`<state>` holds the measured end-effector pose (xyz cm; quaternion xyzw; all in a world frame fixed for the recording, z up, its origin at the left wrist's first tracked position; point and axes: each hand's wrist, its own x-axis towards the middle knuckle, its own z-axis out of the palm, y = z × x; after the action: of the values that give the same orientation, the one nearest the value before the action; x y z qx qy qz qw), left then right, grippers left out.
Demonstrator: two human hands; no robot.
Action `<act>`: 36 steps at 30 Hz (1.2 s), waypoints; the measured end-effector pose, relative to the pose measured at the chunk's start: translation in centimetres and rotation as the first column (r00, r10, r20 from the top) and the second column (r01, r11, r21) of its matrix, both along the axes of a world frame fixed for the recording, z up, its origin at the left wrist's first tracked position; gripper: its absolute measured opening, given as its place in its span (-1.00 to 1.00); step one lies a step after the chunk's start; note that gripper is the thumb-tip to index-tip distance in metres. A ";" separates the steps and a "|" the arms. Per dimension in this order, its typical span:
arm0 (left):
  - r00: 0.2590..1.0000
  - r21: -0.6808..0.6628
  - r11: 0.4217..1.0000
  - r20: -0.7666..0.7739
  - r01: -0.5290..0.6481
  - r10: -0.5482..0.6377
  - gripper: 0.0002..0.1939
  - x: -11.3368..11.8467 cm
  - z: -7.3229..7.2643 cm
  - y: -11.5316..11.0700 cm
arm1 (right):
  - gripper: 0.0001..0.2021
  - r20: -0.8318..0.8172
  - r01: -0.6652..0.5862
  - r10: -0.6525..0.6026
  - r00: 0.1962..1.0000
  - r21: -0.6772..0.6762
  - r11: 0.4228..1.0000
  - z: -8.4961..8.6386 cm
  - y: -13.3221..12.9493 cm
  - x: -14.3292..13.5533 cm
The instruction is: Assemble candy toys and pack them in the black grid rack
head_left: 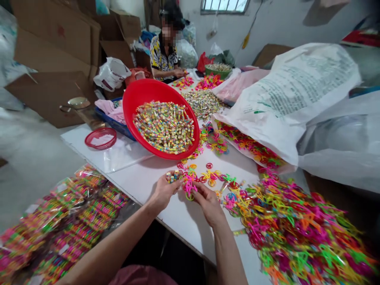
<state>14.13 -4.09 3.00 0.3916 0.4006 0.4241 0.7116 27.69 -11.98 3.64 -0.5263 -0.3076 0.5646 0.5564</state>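
Note:
My left hand (164,190) is closed around several small patterned tubes (173,176) whose ends stick out above the fingers. Its fingertips meet a pink and green plastic piece (189,185), which my right hand (208,202) pinches from the other side. Both hands are above the front part of the white table (181,215). Just beyond them, a tilted red basin (133,99) holds a heap of similar wrapped tubes (166,126). Loose colourful plastic pieces (211,176) lie behind and to the right of my right hand.
A large pile of colourful plastic pieces (303,229) covers the right side, below an open white sack (293,87). A red basket (101,138) sits at left. Packed bags (89,217) lie lower left. Across the table, a person (164,59) handles small pieces.

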 end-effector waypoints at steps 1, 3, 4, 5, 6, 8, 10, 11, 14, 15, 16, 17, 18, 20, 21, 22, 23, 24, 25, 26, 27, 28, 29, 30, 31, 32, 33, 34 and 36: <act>0.999 0.020 0.999 -0.029 -0.031 0.032 -0.60 -0.1 0.0 -0.2 | -0.65 -0.005 -0.005 0.005 1.000 0.014 1.000 0.2 -0.5 0.0; 0.995 0.053 0.998 -0.094 -0.025 0.030 -0.61 -0.1 0.0 -0.9 | -0.67 -0.028 -0.034 0.035 0.999 0.037 0.999 0.3 -1.6 -0.2; 0.992 0.074 0.997 -0.127 0.000 0.009 -0.62 0.1 -0.1 -1.4 | -0.69 -0.011 -0.029 0.030 0.999 0.041 0.999 0.2 -2.1 -0.4; 0.986 0.104 0.994 -0.169 0.027 -0.009 -0.64 0.3 -0.1 -1.8 | -0.73 0.042 -0.005 0.003 0.999 0.038 0.999 0.0 -2.5 -0.6; 0.975 0.141 0.989 -0.223 0.048 -0.015 -0.65 0.5 -0.1 -2.3 | -0.76 0.130 0.034 -0.037 0.991 0.029 0.999 -0.1 -2.7 -0.7; 0.941 0.214 0.974 -0.339 0.073 0.004 -0.69 0.7 0.1 -2.9 | -0.75 0.341 0.128 -0.126 0.932 0.018 0.992 0.0 -2.8 -0.8; 0.911 0.223 0.965 -0.410 0.138 -0.036 -0.70 0.6 0.5 -3.1 | -0.74 0.488 0.194 -0.194 0.851 0.051 0.980 0.9 -2.5 -0.4; 0.904 0.200 0.960 -0.417 0.198 -0.099 -0.71 0.5 0.7 -3.1 | -0.75 0.529 0.222 -0.233 0.816 0.085 0.971 1.6 -2.4 0.0; 0.892 0.115 0.931 -0.349 0.346 -0.288 -0.69 -0.1 1.2 -3.3 | -0.78 0.559 0.281 -0.325 0.763 0.166 0.945 3.6 -2.2 0.9; 0.890 0.106 0.922 -0.324 0.372 -0.321 -0.68 -0.3 1.2 -3.4 | -0.78 0.550 0.259 -0.301 0.779 0.156 0.953 3.9 -2.2 1.0; 0.888 0.111 0.914 -0.307 0.389 -0.341 -0.68 -0.4 1.2 -3.5 | -0.77 0.527 0.219 -0.253 0.811 0.129 0.967 3.9 -2.3 1.0; 0.885 0.123 0.905 -0.298 0.408 -0.358 -0.68 -0.4 1.2 -3.5 | -0.76 0.489 0.172 -0.198 0.850 0.098 0.980 3.7 -2.3 1.0; 0.876 0.136 0.892 -0.300 0.431 -0.377 -0.69 -0.5 1.1 -3.6 | -0.74 0.437 0.129 -0.146 0.887 0.068 0.989 3.4 -2.4 0.8; 0.852 0.150 0.869 -0.330 0.472 -0.406 -0.71 -0.5 0.9 -3.6 | -0.72 0.324 0.094 -0.100 0.941 0.034 0.995 2.4 -2.6 0.6; 0.844 0.154 0.863 -0.348 0.481 -0.408 -0.72 -0.5 0.8 -3.6 | -0.72 0.277 0.094 -0.097 0.956 0.024 0.995 2.1 -2.7 0.5; 0.840 0.161 0.861 -0.363 0.483 -0.403 -0.73 -0.5 0.7 -3.5 | -0.72 0.239 0.094 -0.095 0.966 0.015 0.995 1.8 -2.8 0.4; 0.839 0.174 0.859 -0.374 0.482 -0.395 -0.74 -0.5 0.7 -3.4 | -0.72 0.210 0.089 -0.088 0.974 0.006 0.996 1.7 -2.9 0.4; 0.841 0.191 0.857 -0.378 0.479 -0.387 -0.76 -0.6 0.6 -3.4 | -0.72 0.184 0.082 -0.080 0.980 -0.002 0.997 1.7 -3.1 0.4; 0.845 0.205 0.855 -0.375 0.477 -0.381 -0.77 -0.7 0.6 -3.3 | -0.71 0.156 0.077 -0.075 0.985 -0.008 0.997 1.7 -3.2 0.3; 0.848 0.214 0.853 -0.369 0.476 -0.381 -0.78 -0.8 0.5 -3.3 | -0.71 0.126 0.073 -0.071 0.989 -0.008 0.997 1.8 -3.3 0.3; 0.849 0.215 0.851 -0.358 0.479 -0.388 -0.78 -0.9 0.5 -3.4 | -0.70 0.101 0.070 -0.069 0.993 -0.004 0.998 1.8 -3.4 0.3; 0.852 0.210 0.851 -0.343 0.481 -0.396 -0.78 -1.0 0.5 -3.5 | -0.70 0.085 0.068 -0.068 0.994 0.003 0.998 1.8 -3.5 0.3; 0.855 0.205 0.853 -0.326 0.481 -0.404 -0.77 -1.0 0.6 -3.6 | -0.71 0.080 0.070 -0.070 0.994 0.008 0.998 1.8 -3.7 0.2; 0.857 0.204 0.854 -0.316 0.479 -0.406 -0.78 -1.1 0.6 -3.8 | -0.71 0.088 0.073 -0.074 0.993 0.010 0.997 1.7 -3.8 0.2; 0.858 0.209 0.853 -0.320 0.478 -0.402 -0.79 -1.1 0.6 -4.0 | -0.71 0.110 0.082 -0.082 0.990 0.008 0.997 1.5 -4.0 0.1; 0.856 0.222 0.852 -0.341 0.475 -0.388 -0.81 -1.1 0.5 -4.3 | -0.72 0.146 0.091 -0.091 0.985 0.006 0.996 1.4 -4.1 0.0; 0.850 0.233 0.850 -0.375 0.473 -0.370 -0.83 -1.0 0.4 -4.6 | -0.72 0.200 0.104 -0.103 0.974 0.008 0.995 1.2 -4.2 -0.2; 0.841 0.238 0.851 -0.415 0.467 -0.346 -0.84 -1.0 0.3 -4.9 | -0.73 0.276 0.126 -0.126 0.953 0.017 0.992 1.1 -4.3 -0.5; 0.831 0.225 0.874 -0.477 0.431 -0.287 -0.85 -0.8 0.0 -5.4 | -0.75 0.469 0.195 -0.197 0.861 0.054 0.979 0.7 -4.2 -1.3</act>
<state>13.32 -9.53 2.99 0.6551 0.3900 0.2440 0.5993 26.40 -16.22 4.31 -0.6752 -0.3797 0.3593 0.5204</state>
